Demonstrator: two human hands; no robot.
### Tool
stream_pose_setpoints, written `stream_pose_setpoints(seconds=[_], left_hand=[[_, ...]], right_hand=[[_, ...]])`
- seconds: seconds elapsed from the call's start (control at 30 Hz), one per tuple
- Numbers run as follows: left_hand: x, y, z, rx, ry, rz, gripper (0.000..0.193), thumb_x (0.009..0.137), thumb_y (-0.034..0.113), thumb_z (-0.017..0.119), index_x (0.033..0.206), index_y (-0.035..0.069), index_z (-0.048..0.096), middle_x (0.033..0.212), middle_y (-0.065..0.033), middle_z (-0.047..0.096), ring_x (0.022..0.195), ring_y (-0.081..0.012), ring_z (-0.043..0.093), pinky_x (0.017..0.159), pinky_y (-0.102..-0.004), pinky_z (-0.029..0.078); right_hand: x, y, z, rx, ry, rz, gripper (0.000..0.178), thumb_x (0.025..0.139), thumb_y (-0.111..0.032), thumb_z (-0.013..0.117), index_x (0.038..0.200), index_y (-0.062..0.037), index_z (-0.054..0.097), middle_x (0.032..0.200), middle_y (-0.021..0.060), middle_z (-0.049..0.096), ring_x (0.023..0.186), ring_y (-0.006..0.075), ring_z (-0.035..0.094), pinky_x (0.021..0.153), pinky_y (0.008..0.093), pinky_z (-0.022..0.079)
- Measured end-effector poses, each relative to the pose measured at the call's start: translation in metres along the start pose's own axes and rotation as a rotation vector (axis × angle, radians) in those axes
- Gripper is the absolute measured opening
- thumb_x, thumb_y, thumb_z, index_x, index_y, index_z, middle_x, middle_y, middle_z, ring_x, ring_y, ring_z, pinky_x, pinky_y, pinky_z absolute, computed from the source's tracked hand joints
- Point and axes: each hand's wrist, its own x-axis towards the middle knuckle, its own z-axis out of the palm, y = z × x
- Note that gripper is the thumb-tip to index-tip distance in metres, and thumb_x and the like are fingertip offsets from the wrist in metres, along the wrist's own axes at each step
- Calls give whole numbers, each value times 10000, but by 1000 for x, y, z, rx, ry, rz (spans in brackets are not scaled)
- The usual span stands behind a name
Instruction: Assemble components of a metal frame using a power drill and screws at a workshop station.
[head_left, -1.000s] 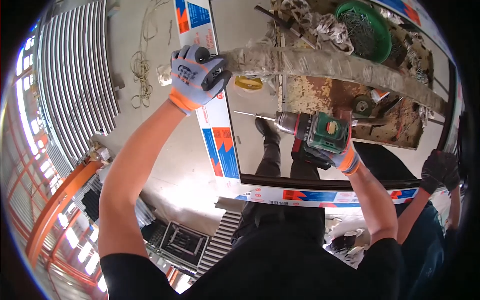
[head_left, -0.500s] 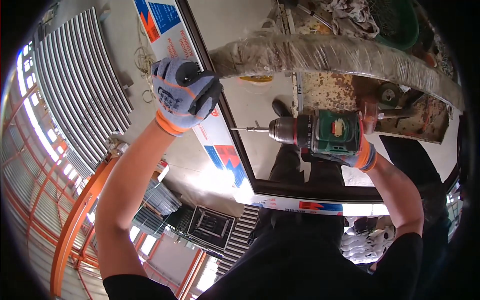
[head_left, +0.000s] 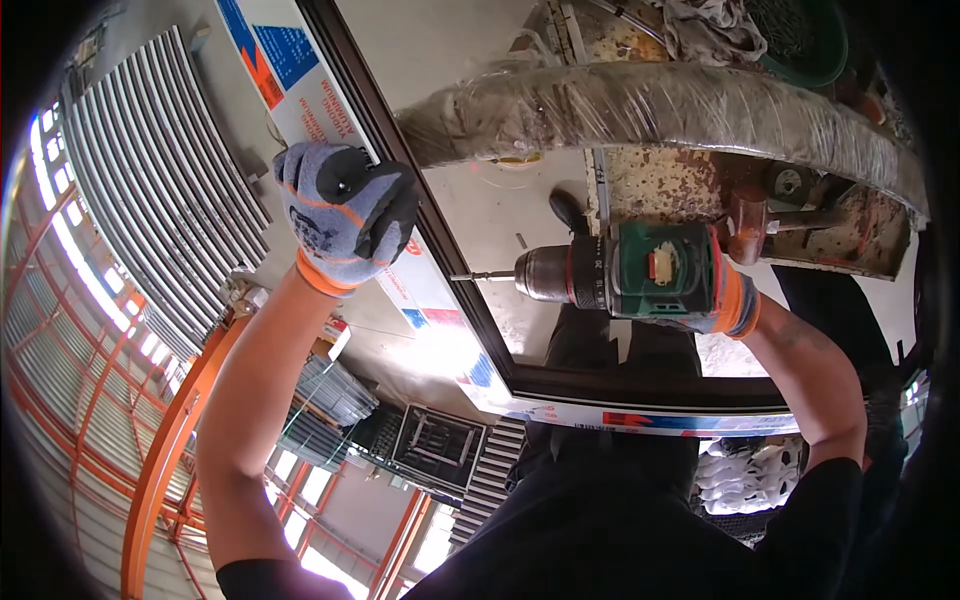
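My left hand [head_left: 345,215], in a grey and orange glove, grips the left bar of a dark window frame [head_left: 455,270] covered with white, blue and orange protective film. My right hand [head_left: 732,298], gloved too, holds a green power drill [head_left: 640,272] level. Its bit [head_left: 480,276] points left, and the tip touches the inner face of that left bar, just below and right of my left hand. The frame's bottom bar [head_left: 650,392] runs under the drill.
A long bundle wrapped in clear film [head_left: 650,110] lies across the top, over a rusty metal bench [head_left: 680,185]. A green basket [head_left: 800,40] is at the top right. Grey ribbed panels [head_left: 150,170] and orange steel beams [head_left: 170,440] fill the left.
The drill has moved left until its bit reaches the frame's left bar. My left hand keeps its grip on the bar. The view has drawn closer to the frame.
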Motion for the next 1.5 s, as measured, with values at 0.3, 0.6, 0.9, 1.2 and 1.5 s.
stream_pose_setpoints(seconds=[0.3,0.6,0.9,1.2,1.5], left_hand=[[-1,1,0,-4,-10,-12,260,566,247,713,818,185,698,824,-40,527,753,-275,508,683,-427,356],[-3,2,-1,-27,-32,-65,241,548,233,725,781,178,695,790,-37,520,741,-273,492,687,-420,354],[1,-1,2,-82,53,2,146,697,186,687,831,132,666,846,-46,534,755,-270,491,658,-414,367],[1,1,3,-123,48,-46,304,489,260,729,783,196,694,786,2,560,742,-255,524,678,-429,341],[3,2,2,-87,83,-59,303,477,257,735,771,203,686,755,6,534,710,-257,518,660,-428,338]], right_hand=[[-2,10,2,251,-36,87,480,781,-93,747,1238,-71,600,1177,74,641,1045,232,639,913,354,506],[-8,25,22,200,-37,140,290,649,-95,786,915,-80,672,899,47,664,793,199,652,673,282,508],[1,17,13,923,-99,461,269,826,-158,698,1060,-59,609,1013,39,636,901,136,632,776,306,542],[-5,15,19,1352,29,742,255,846,-128,688,1077,-60,605,1008,22,629,891,118,624,763,296,542],[2,16,15,1026,-48,612,254,755,-137,762,964,-49,646,925,32,649,811,113,628,688,276,518]])
